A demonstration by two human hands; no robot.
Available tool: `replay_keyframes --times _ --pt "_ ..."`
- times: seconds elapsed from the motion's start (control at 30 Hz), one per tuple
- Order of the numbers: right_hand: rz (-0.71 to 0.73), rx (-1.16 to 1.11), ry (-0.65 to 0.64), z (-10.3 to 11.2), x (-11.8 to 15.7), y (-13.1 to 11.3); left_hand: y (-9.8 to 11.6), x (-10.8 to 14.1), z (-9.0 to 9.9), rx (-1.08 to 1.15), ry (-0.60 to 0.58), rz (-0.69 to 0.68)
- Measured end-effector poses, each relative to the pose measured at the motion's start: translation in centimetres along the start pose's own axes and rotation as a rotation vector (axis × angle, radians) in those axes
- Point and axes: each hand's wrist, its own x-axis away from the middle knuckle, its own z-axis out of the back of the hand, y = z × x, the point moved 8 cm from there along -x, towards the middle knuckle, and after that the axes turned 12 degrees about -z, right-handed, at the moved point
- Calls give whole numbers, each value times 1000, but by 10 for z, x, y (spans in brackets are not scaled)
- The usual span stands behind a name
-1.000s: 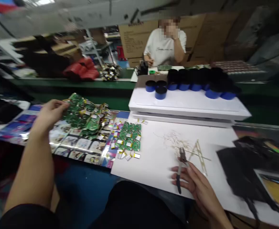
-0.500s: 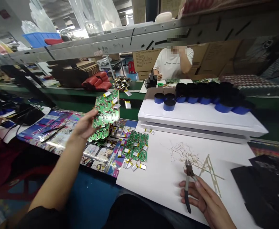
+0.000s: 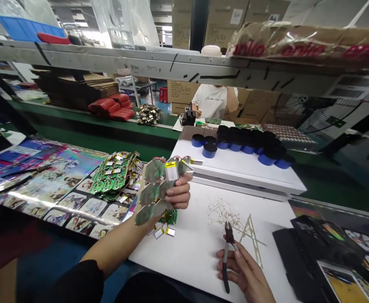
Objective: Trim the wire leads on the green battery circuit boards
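Just beside the white block (image 3: 241, 168), left hand (image 3: 175, 195)

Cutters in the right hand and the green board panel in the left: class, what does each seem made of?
The black-handled side cutters look like steel, from the grey metallic head, with matte plastic or rubber grips. The green circuit-board panel looks like coated fibreglass laminate, from its glossy green surface.

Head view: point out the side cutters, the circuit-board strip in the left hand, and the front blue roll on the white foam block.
Side cutters (image 3: 229, 232), head view, on the cutting head.
Circuit-board strip (image 3: 149, 191), head view, on a green board section.
Front blue roll (image 3: 209, 154), head view, on its blue side.
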Motion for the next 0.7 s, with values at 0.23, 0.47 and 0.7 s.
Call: replay_keyframes --times 0.23,0.47,0.7 --pt "3 10 23 -3 -6 -4 -67 69 -75 732 54 179" --pt "14 21 -55 -4 -8 -3 -95 126 -96 1047 118 241" --pt "48 80 -45 -3 1 -13 -52 86 -54 447 -46 102"
